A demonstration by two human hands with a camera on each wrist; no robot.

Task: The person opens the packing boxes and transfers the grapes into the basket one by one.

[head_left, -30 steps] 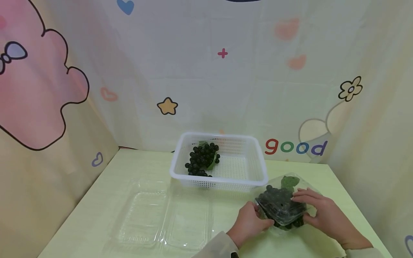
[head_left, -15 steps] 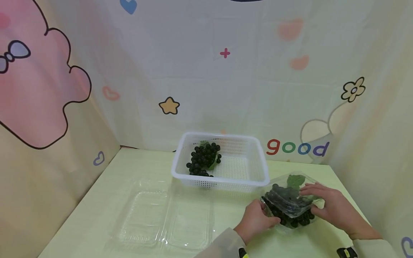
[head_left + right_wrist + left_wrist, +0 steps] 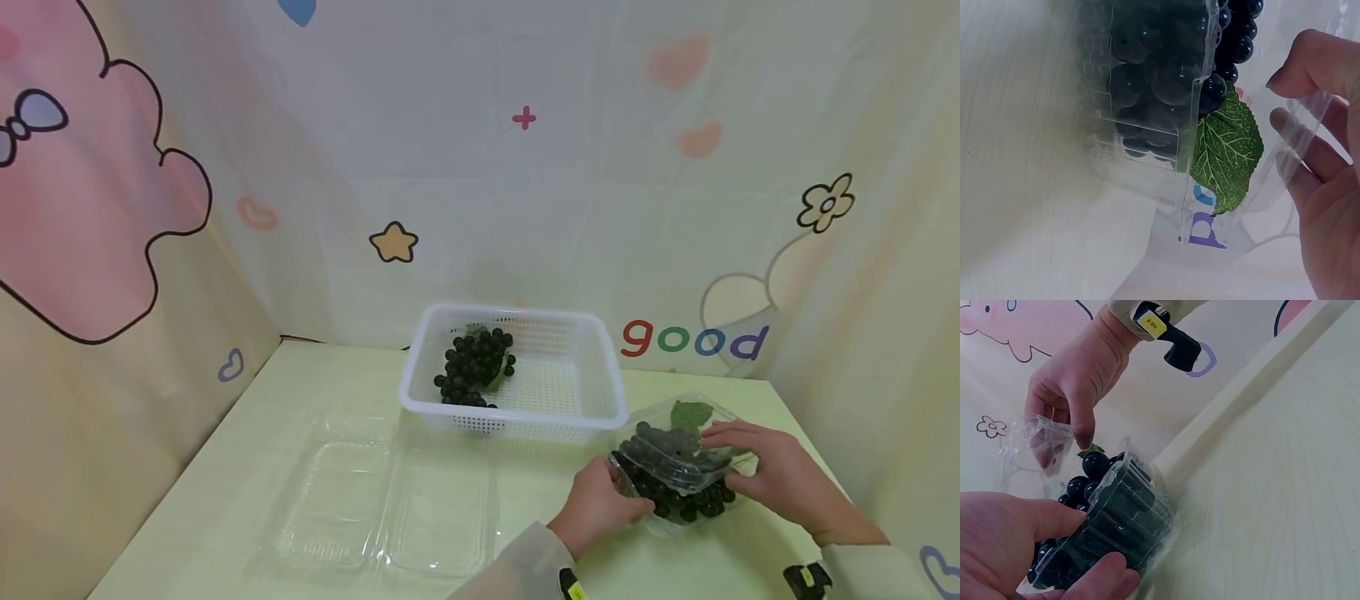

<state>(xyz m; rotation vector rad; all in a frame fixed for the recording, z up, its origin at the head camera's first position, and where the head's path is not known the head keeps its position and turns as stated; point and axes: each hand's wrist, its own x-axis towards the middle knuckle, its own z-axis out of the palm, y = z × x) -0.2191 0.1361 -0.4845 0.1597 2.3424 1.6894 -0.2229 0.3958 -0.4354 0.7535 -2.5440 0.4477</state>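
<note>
A clear plastic clamshell box (image 3: 1132, 519) full of dark grapes (image 3: 686, 506) stands at the right of the table, its lid (image 3: 663, 460) partly raised over the fruit. My left hand (image 3: 600, 504) grips the near left wall of the box, the thumb over the rim and fingers outside, as the left wrist view shows. With thumb and fingers on either side of the lid's edge, my right hand (image 3: 780, 477) holds the lid. A green leaf (image 3: 1229, 150) sticks out between lid and box in the right wrist view.
Behind stands a white perforated basket (image 3: 525, 419) with another bunch of dark grapes (image 3: 476, 365) in its left part. An opened clear clamshell (image 3: 382, 500) lies flat on the left of the pale table (image 3: 217, 500). A printed curtain (image 3: 465, 167) closes the back and sides.
The box and both hands have shifted slightly to the right. The lid stands higher at the front, so more grapes show beneath it. The head view has shifted a little.
</note>
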